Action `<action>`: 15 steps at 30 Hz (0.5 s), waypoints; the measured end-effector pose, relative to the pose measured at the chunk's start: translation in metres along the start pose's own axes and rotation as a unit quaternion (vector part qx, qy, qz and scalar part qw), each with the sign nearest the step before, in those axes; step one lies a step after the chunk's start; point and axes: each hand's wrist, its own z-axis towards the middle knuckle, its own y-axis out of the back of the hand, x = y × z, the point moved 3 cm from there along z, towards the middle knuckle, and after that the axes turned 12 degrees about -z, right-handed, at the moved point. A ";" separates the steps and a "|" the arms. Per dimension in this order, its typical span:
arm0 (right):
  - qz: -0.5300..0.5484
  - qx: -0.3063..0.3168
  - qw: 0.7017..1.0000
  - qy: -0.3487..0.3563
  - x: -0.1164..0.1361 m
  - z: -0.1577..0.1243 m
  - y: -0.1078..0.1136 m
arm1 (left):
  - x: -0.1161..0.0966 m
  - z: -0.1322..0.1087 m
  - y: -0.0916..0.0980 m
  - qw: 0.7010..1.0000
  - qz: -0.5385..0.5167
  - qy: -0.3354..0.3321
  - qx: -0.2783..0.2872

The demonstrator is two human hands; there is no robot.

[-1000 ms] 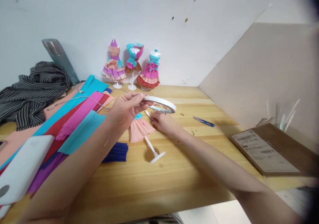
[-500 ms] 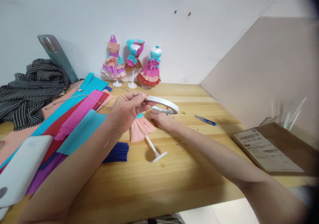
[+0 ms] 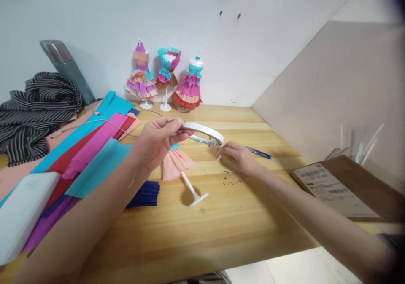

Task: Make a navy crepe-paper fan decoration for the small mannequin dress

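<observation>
My left hand (image 3: 163, 138) pinches a roll of white tape (image 3: 205, 129) by its edge, with printing on the inner ring. To the right of the roll is my right hand (image 3: 238, 157), fingers pressed together on a small white strip of tape (image 3: 219, 158). Below the left hand, a small dress-form stand (image 3: 190, 187) lies tilted on the table, wearing a pleated peach crepe-paper skirt (image 3: 177, 164); its upper part is hidden. A pleated dark blue paper piece (image 3: 144, 194) lies beside my left forearm. Blue-handled thread snips (image 3: 259, 152) lie just beyond the right hand.
Three dressed miniature forms (image 3: 164, 75) stand against the wall. Coloured crepe-paper sheets (image 3: 98, 166), a white device (image 3: 28, 212), striped cloth (image 3: 41, 111) and a bottle (image 3: 68, 69) crowd the left. A labelled cardboard package (image 3: 344, 187) lies right. Paper scraps (image 3: 232, 178) dot the wooden table (image 3: 196, 229).
My right hand has moved right, away from beneath the tape roll, with a small white strip now showing at its fingertips. The left hand keeps holding the roll. The view has shifted slightly.
</observation>
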 end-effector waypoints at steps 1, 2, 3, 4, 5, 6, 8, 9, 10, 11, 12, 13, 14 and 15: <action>-0.010 -0.013 0.999 -0.036 -0.007 0.011 -0.005 | 0.000 0.000 0.000 1.000 -0.002 -0.001 0.000; -0.018 -0.020 0.998 -0.063 -0.013 0.022 -0.009 | 0.000 -0.001 0.000 1.000 -0.003 -0.001 -0.001; -0.022 -0.021 0.996 -0.080 -0.018 0.031 -0.014 | 0.000 -0.001 -0.001 1.000 -0.003 -0.001 -0.003; -0.024 -0.018 0.996 -0.088 -0.021 0.038 -0.018 | 0.000 -0.002 -0.001 1.000 -0.002 0.000 -0.005; -0.023 -0.012 0.996 -0.088 -0.021 0.042 -0.021 | -0.001 -0.002 -0.001 1.000 0.000 0.000 -0.006; -0.020 -0.003 0.996 -0.083 -0.020 0.042 -0.022 | -0.001 -0.002 -0.001 1.000 0.001 -0.001 -0.008; -0.011 0.017 0.998 -0.062 -0.013 0.030 -0.020 | -0.003 -0.001 0.000 1.000 0.004 -0.004 -0.011; -0.004 0.030 0.998 -0.047 -0.008 0.020 -0.017 | -0.004 -0.001 0.001 1.000 0.004 -0.005 -0.012; 0.004 0.044 0.999 -0.032 -0.004 0.009 -0.013 | -0.004 0.000 0.001 1.000 0.004 -0.006 -0.013; 0.014 0.061 0.998 -0.014 0.000 -0.002 -0.009 | -0.005 0.000 0.002 1.000 0.003 -0.006 -0.014; 0.022 0.076 0.997 -0.004 0.001 -0.010 -0.005 | -0.005 0.001 0.002 1.000 0.001 -0.005 -0.013; 0.025 0.085 0.996 -0.003 -0.001 -0.016 -0.001 | -0.006 0.001 0.003 1.000 0.000 -0.004 -0.013; 0.023 0.088 0.996 -0.013 -0.007 -0.018 0.001 | -0.006 0.002 0.003 1.000 -0.001 -0.001 -0.014; 0.014 0.083 0.996 -0.035 -0.015 -0.016 0.002 | -0.006 0.002 0.003 1.000 -0.003 0.001 -0.016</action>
